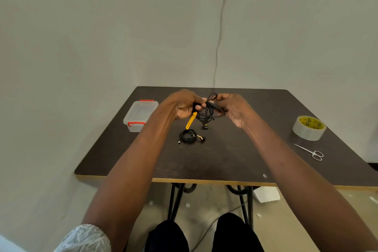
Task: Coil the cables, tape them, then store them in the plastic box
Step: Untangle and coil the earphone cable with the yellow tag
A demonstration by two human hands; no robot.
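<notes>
Above the middle of the dark table (235,155), both hands hold a loosely looped black earphone cable (207,111). My left hand (183,104) grips one side of the loops, and a yellow strap (191,120) hangs down below it. My right hand (233,107) pinches the other side of the loops. An earbud (204,127) dangles under the bundle. A second black cable (189,136), coiled, lies on the table below the hands. The clear plastic box (140,115) with red latches stands at the left, lid on.
A roll of clear tape (308,128) sits near the table's right edge, with small scissors (311,152) in front of it. A wall stands just behind the table, with a thin cable running down it. My knees are under the near edge.
</notes>
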